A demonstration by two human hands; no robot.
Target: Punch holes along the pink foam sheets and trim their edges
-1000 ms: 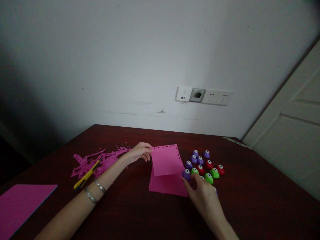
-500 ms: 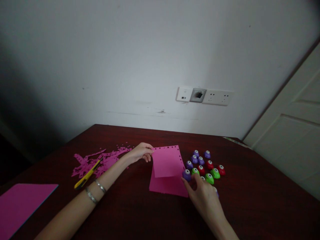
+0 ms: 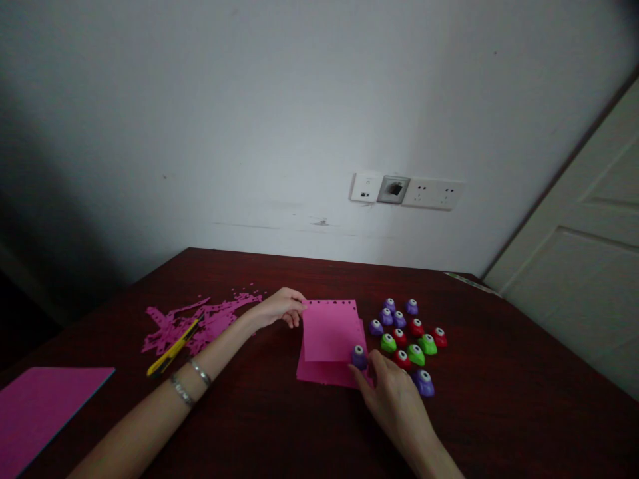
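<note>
My left hand (image 3: 282, 307) pinches the top left corner of a pink sheet of paper (image 3: 328, 329), which has small punched holes along its top edge. Beneath it lies another pink sheet (image 3: 319, 374), showing at the bottom and right. My right hand (image 3: 394, 388) has thumb and fingers closed around a small purple craft punch (image 3: 358, 357) at the upper sheet's lower right corner. How far the paper sits inside the punch's slot, if at all, cannot be made out.
Several purple, red and green craft punches (image 3: 416, 354) stand on the dark table (image 3: 259, 426) to the right. To the left are pink paper scraps (image 3: 219, 322) with a yellow utility knife (image 3: 174, 347) on them. A larger pink sheet (image 3: 47, 406) lies at the front left.
My right hand has moved left with the purple punch, bringing it over the sheet's lower right corner. The upper sheet has shifted slightly down, while my left hand stays almost in place.
</note>
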